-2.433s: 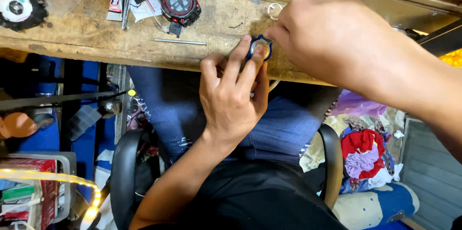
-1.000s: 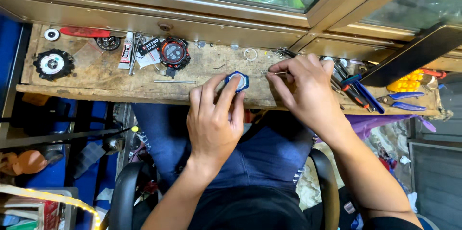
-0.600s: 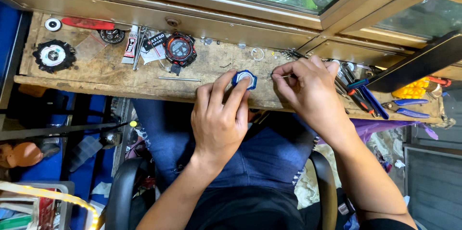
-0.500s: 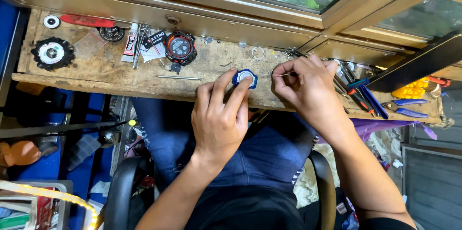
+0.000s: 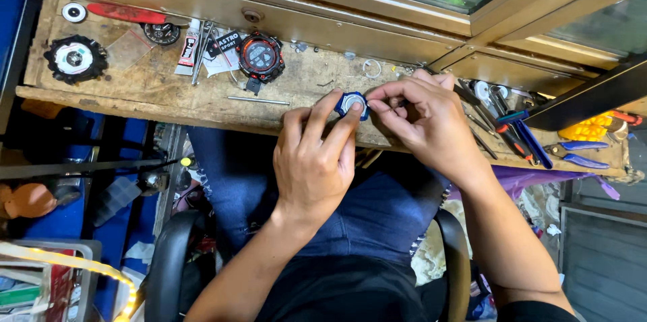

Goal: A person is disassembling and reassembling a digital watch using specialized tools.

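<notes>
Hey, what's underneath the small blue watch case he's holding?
The blue watch case rests on the worn wooden bench, pinched by the left hand. The right hand touches its edge. Fingers cover the spot directly beneath it.

Worn wooden bench with watch, pliers

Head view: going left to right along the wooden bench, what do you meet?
Black toothed disc → red tool → glue tube → black-and-red watch → left hand holding the small blue watch case → right hand touching it → blue-handled pliers.
</notes>
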